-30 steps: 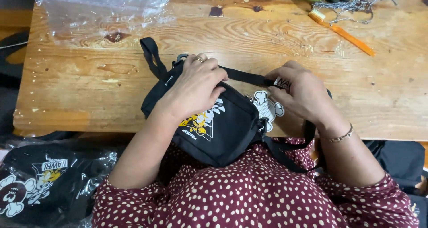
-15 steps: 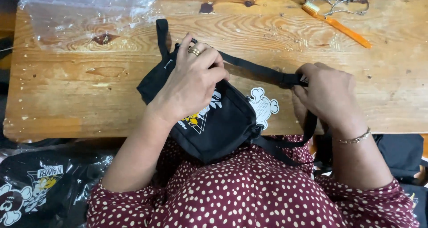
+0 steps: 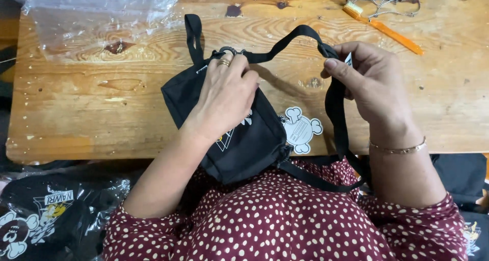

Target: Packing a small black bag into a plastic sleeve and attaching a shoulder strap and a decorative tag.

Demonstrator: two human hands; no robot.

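Here, in the head view, the left hand [image 3: 224, 95] lies flat on a black bag [image 3: 244, 138], palm down, fingers spread over its upper end, pressing it to the table [image 3: 76, 113]. The bag's long axis runs diagonally, from the far left corner near the fingertips down toward the person's lap, where its lower end hangs past the table edge. The right hand [image 3: 372, 87] is raised to the right of the bag, thumb and fingers closed on the strap [image 3: 290, 39]. From that pinch the strap runs left, nearly taut, to a metal clip [image 3: 227, 50] just beyond the left fingertips; its other run drops straight down and loops back under the bag. So the strap's free length lies on the right hand's side. A white shaped tag [image 3: 301, 131] sits just right of the bag. Farther off lie a clear plastic bag [image 3: 91, 16] and an orange brush [image 3: 387, 29].
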